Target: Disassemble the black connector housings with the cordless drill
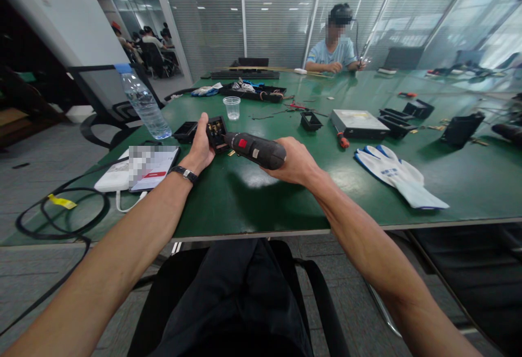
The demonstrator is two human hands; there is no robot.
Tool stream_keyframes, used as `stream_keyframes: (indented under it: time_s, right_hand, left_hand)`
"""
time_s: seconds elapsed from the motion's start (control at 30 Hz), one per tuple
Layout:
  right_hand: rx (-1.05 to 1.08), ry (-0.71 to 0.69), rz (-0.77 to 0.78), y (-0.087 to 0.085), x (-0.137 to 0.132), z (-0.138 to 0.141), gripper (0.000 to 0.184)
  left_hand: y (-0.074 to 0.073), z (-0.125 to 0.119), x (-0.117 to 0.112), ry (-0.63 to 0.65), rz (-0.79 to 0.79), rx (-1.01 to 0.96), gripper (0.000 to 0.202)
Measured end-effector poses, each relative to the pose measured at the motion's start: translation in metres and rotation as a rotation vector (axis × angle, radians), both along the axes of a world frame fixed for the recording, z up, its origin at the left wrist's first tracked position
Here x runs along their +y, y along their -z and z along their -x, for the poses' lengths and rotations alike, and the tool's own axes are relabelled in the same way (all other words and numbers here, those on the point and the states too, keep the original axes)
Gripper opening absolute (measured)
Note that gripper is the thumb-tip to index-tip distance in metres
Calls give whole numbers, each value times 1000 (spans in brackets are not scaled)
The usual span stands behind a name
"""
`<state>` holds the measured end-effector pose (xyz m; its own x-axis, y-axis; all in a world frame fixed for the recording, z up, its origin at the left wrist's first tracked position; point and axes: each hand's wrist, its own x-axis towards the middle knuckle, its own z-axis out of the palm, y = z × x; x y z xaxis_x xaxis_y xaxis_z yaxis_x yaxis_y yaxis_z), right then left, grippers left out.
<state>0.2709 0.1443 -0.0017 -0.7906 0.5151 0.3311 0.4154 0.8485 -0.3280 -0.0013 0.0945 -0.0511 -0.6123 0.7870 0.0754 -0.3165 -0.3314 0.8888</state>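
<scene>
My left hand (201,147) grips a small black box-shaped part (217,133) with brass-coloured pieces inside, its open side turned toward the right. In my right hand (296,160) is a black cordless power screwdriver (259,150) with a red button, its handle hidden below the body. The screwdriver lies nearly level and its tip meets or almost meets the black part; exact contact is too small to tell. Just left of my left hand is another black plastic box (185,131). Behind the held part stands a clear plastic cup (232,108).
On the green table (253,210), a water bottle (144,104), phone (153,169) and cable (61,232) lie left. To the right are a white glove (397,174), a metal drive (359,124), an orange-handled tool (342,140) and black boxes (397,124). A person (334,47) sits opposite.
</scene>
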Motion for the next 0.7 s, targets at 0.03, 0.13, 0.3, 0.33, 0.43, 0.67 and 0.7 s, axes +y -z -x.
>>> stream_keyframes:
  time_s: [0.03, 0.13, 0.3, 0.33, 0.43, 0.67, 0.7]
  right_hand:
    - [-3, 0, 0, 0, 0, 0, 19]
    - [-17, 8, 2, -1, -1, 0, 19]
    - [-16, 13, 13, -2, -1, 0, 21]
    - [-12, 7, 14, -2, 0, -1, 21]
    - [-4, 0, 9, -1, 0, -1, 21]
    - [-23, -3, 8, -2, -1, 0, 19]
    - [-22, -4, 5, -2, -1, 0, 19]
  left_hand:
    - [0, 0, 0, 3, 2, -3, 58]
    - [-1, -1, -1, -2, 9, -3, 58]
    - [-1, -1, -1, -21, 10, 5, 57]
    - [-1, -1, -1, -17, 8, 5, 57]
    - [-1, -1, 0, -2, 3, 0, 58]
    - [-3, -3, -2, 31, 8, -24, 61]
    - [-3, -3, -2, 33, 8, -26, 61]
